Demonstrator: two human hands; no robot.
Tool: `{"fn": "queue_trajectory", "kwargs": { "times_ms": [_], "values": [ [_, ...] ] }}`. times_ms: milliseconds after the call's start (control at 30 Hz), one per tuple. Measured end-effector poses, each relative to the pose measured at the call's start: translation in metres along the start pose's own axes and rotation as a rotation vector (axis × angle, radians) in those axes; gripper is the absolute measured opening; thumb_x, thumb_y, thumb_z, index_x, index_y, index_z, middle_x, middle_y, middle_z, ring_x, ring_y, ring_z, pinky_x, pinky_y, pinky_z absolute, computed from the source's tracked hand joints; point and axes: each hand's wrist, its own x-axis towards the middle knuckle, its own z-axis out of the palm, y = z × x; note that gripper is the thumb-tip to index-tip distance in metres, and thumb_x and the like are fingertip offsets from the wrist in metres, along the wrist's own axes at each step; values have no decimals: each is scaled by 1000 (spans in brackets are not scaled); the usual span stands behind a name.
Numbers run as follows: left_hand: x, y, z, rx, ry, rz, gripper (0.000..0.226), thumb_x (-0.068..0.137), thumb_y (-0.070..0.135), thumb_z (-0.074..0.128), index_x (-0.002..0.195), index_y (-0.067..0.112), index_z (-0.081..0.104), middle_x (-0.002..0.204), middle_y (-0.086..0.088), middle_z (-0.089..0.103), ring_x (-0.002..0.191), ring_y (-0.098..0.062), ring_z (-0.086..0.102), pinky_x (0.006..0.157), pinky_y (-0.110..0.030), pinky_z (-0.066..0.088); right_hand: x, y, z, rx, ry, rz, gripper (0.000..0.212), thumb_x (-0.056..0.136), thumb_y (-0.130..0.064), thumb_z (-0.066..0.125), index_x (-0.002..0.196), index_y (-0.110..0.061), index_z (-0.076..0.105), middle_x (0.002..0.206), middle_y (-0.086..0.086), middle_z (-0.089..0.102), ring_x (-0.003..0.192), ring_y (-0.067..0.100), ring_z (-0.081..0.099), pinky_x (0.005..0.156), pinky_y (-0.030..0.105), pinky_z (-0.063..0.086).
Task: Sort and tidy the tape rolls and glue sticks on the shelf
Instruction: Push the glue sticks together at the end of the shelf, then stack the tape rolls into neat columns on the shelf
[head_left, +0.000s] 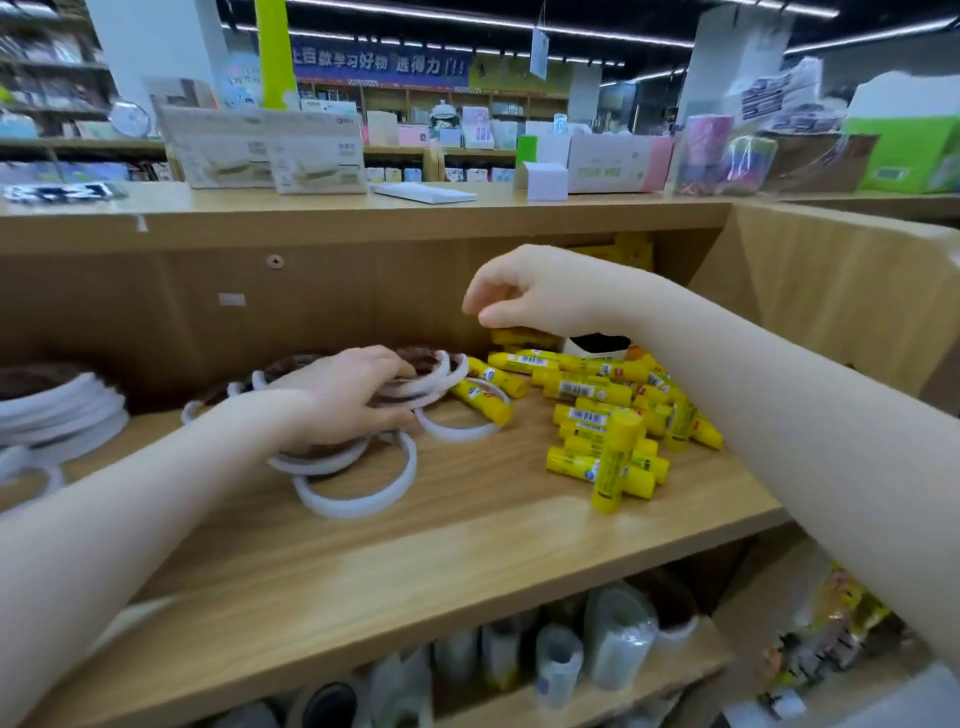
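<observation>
The wooden shelf (467, 519) is carrying white tape rolls (358, 483) at centre-left and a yellow glue stick heap (608, 410) to the right. The left hand (343, 400) is clutching several rolls; the right hand (530, 293) is pinching a far glue stick (522, 336). One upright stick (618, 460) near the edge is likely tipping if the heap is nudged.

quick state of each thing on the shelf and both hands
left hand: palm down, gripping several tape rolls
tape rolls: scattered flat, some overlapping; a neater stack far left
right hand: fingertips pinched at a glue stick at the back
glue sticks: loose pile lying down
front glue stick: propped upright on the pile
shelf: front part bare
</observation>
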Motion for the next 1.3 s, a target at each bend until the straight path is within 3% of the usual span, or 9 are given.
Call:
{"fn": "queue_trajectory", "kwargs": {
  "times_ms": [167, 467, 700, 833, 900, 1000, 1067, 1133, 1300],
  "values": [
    [-15, -9, 4, 18, 14, 9, 50, 90, 46, 50, 134, 24, 43, 135, 7, 44, 118, -15, 46, 97, -35, 40, 28, -34, 33, -94, -136, 107, 25, 82, -30, 63, 107, -28, 66, 103, -3, 67, 93, 17, 64, 75, 28, 50],
    [-35, -37, 1, 110, 75, -18, 28, 94, 40, 46, 91, 17, 60, 94, 0, 55, 92, -21, 53, 78, -38, 44, 23, -58, 96, -342, -221, 544, 46, 89, -10, 56, 130, -4, 36, 132, 16, 41, 118, 32, 48, 82, 38, 45],
    [-36, -39, -1, 0, 93, -88, 36, 90, 40, 55, 118, 19, 49, 95, 2, 56, 88, -19, 56, 73, -33, 46, 14, -44, 81, -183, 87, 711, 40, 86, -7, 58, 122, -5, 41, 121, 17, 47, 111, 35, 50, 82, 39, 43],
    [-28, -40, -2, -50, 22, -168, 28, 90, 37, 57, 105, 13, 60, 95, -4, 63, 84, -21, 58, 73, -35, 48, 14, -45, 91, -327, 154, 536, 30, 93, -14, 47, 122, -9, 50, 127, 13, 43, 116, 32, 42, 90, 38, 40],
    [-28, -43, -2, -65, 3, -166, 25, 90, 36, 56, 93, 12, 63, 89, -4, 64, 79, -20, 59, 70, -35, 48, 15, -54, 94, -233, 98, 445, 23, 97, -26, 42, 100, -8, 56, 111, 14, 50, 99, 30, 49, 77, 35, 43],
    [-32, -48, -6, -134, 127, -149, 19, 92, 33, 55, 88, 15, 59, 82, -2, 60, 73, -16, 56, 59, -28, 41, 13, -74, 101, -230, -176, 412, 45, 96, -39, 43, 62, -11, 32, 73, 18, 37, 77, 32, 45, 51, 28, 31],
    [-36, -51, -12, -211, 264, -114, 11, 93, 30, 53, 89, 20, 55, 81, 2, 58, 70, -11, 53, 55, -24, 36, 12, -82, 103, -256, -232, 321, 38, 97, -31, 42, 68, -6, 45, 105, 34, 48, 107, 39, 48, 58, 26, 38],
    [-41, -53, -19, -312, 321, -57, 6, 93, 28, 52, 90, 24, 54, 77, 6, 57, 66, -7, 52, 54, -22, 33, 10, -88, 106, -205, -182, 170, 27, 96, -24, 45, 97, -6, 65, 134, 19, 50, 125, 33, 45, 85, 29, 43],
    [-37, -52, -14, -184, 182, 74, 7, 92, 27, 53, 98, 25, 57, 89, 7, 57, 82, -12, 55, 70, -26, 43, 12, -87, 116, -53, -63, 14, 16, 89, -21, 57, 96, -13, 69, 102, 5, 65, 95, 23, 59, 77, 31, 47]
  ]
}}
